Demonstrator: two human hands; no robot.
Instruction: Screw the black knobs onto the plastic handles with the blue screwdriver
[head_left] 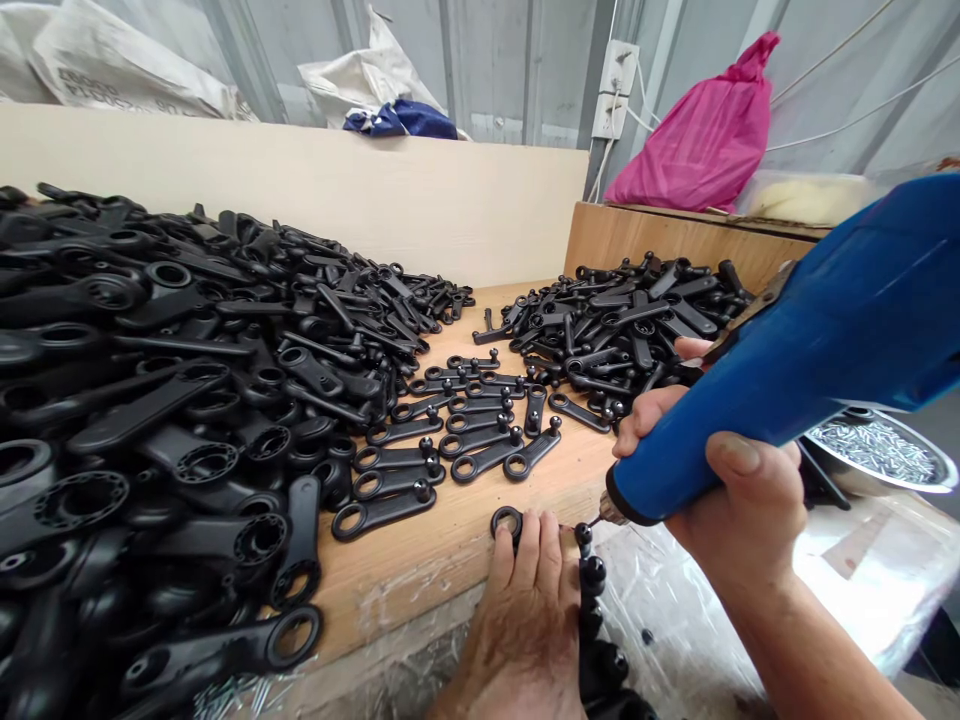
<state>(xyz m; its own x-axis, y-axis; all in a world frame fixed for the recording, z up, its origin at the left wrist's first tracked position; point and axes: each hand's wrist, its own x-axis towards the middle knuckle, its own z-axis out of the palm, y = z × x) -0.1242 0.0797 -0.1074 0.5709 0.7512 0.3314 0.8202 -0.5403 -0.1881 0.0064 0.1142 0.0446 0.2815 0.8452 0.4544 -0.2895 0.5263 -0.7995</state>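
Leftward of the left fingers (528,550), heaped black crank handles (195,400). Next, left hand (525,610) palm down, fingers nearly together over one crank (495,524), grip unclear. Just right of those fingers, bit (595,521) at the knob (583,539); then right hand (739,495) clamped around blue driver (780,350), forearm (814,640) slanting upward.

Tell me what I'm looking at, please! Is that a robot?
No robot here, just a person's two bare hands. The one picture comes from a camera on that person's head, looking forward and down. The right hand grips a blue tool; its thin tip is at the knobbed end of a black piece under the left hand. On the wooden bench lie a big left pile, a smaller right pile and, between them, loose rows of ringed pieces.
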